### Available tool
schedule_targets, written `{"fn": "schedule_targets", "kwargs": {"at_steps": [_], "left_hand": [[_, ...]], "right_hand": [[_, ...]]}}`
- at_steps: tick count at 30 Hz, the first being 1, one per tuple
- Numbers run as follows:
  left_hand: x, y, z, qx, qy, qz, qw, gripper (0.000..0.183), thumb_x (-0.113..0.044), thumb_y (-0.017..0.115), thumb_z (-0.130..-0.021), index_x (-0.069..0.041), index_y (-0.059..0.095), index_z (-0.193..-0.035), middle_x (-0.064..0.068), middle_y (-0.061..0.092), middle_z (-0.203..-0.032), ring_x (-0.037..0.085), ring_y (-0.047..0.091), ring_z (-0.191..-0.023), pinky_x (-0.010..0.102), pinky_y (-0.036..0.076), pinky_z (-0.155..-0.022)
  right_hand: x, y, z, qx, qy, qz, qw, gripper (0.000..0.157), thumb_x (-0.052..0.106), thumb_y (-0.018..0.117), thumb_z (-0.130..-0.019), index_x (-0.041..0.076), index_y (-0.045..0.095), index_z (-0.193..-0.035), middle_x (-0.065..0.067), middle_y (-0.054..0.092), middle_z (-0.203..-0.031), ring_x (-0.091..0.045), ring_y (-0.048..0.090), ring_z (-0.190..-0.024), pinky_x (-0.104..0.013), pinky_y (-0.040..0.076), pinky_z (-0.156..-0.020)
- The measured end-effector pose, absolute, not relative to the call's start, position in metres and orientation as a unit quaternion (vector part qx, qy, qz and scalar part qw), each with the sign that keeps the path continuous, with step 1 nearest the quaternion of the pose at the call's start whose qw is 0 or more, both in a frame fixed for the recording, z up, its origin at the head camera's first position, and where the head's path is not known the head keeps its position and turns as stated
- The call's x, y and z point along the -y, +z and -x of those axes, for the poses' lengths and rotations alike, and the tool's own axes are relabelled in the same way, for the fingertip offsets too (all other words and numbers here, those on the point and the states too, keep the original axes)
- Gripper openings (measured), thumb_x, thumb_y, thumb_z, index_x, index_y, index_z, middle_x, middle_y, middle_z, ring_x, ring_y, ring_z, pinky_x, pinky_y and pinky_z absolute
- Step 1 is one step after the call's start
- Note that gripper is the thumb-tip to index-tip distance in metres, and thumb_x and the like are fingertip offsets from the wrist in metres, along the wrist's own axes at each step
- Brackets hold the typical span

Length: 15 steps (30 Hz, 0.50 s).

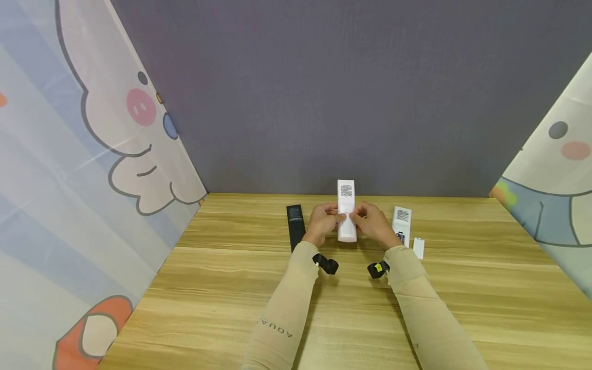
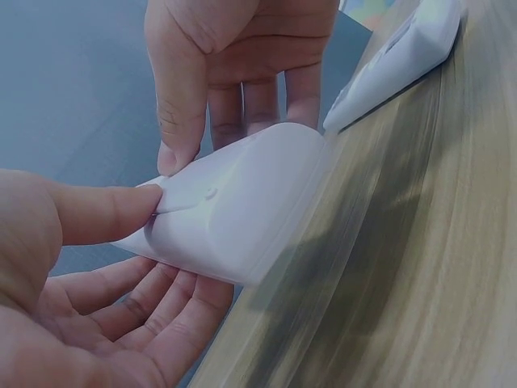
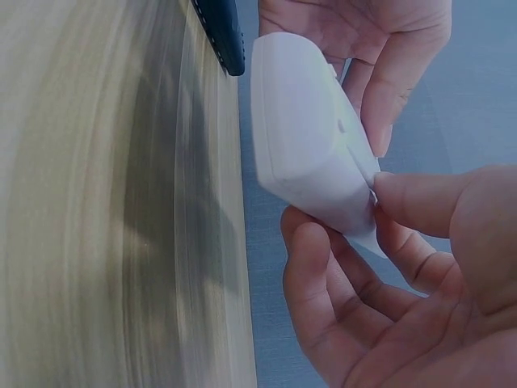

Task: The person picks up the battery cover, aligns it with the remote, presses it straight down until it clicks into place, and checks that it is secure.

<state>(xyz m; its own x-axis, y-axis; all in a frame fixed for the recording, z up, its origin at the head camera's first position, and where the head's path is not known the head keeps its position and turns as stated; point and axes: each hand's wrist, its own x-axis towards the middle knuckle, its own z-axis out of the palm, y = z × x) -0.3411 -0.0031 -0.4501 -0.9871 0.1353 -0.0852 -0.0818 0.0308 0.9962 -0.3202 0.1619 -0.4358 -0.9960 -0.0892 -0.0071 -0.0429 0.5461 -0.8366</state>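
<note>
Both hands hold a white remote control [image 1: 346, 198], its printed back turned up, raised off the table. My left hand [image 1: 322, 222] grips its left side, the thumb pressing near the upper edge of the battery cover [image 2: 182, 184] and the fingers underneath. From the other side, my right hand [image 1: 372, 224] grips it, thumb at the same edge and fingers curled below. In the left wrist view a gap line shows at the cover's edge by the thumbs. The remote's button side is hidden.
To the right lies a second white remote [image 1: 402, 214], back up, with batteries [image 1: 400, 237] showing in its uncovered compartment. A loose white battery cover [image 1: 418, 248] is beside it. Left of the hands lies a black remote [image 1: 295, 223]. A grey wall [image 1: 342, 103] rises behind the wooden table [image 1: 222, 288].
</note>
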Motion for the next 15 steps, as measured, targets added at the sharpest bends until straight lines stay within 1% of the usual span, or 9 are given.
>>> {"fn": "schedule_targets", "kwargs": {"at_steps": [5,9,15], "left_hand": [[0.0028,-0.4496,0.3407,-0.714,0.695,-0.019,0.077,0.036,-0.001,0.071,-0.093,0.001,0.067,-0.129,0.012,0.069,-0.106,0.015,0.065,-0.086,0.025,0.057,-0.069],[0.0026,-0.4493,0.3404,-0.716,0.694,-0.018,0.077,0.036,-0.001,0.071,-0.093,0.001,0.067,-0.129,0.011,0.069,-0.106,0.015,0.064,-0.086,0.024,0.057,-0.068],[0.0023,-0.4496,0.3406,-0.72,0.69,-0.017,0.075,0.036,-0.001,0.071,-0.093,0.001,0.067,-0.129,0.011,0.069,-0.107,0.014,0.064,-0.086,0.023,0.056,-0.068]], "right_hand": [[-0.1626,-0.4364,0.3204,-0.878,-0.476,0.039,0.023,0.015,0.017,0.057,-0.105,0.003,0.058,-0.103,-0.011,0.062,-0.091,-0.028,0.064,-0.078,-0.03,0.052,-0.062],[-0.1627,-0.4361,0.3203,-0.878,-0.477,0.037,0.025,0.015,0.018,0.057,-0.105,0.003,0.058,-0.103,-0.012,0.062,-0.092,-0.028,0.064,-0.078,-0.033,0.054,-0.065],[-0.163,-0.4368,0.3211,-0.878,-0.476,0.038,0.024,0.014,0.017,0.058,-0.104,0.002,0.058,-0.104,-0.012,0.063,-0.094,-0.026,0.065,-0.079,-0.031,0.055,-0.065]]}}
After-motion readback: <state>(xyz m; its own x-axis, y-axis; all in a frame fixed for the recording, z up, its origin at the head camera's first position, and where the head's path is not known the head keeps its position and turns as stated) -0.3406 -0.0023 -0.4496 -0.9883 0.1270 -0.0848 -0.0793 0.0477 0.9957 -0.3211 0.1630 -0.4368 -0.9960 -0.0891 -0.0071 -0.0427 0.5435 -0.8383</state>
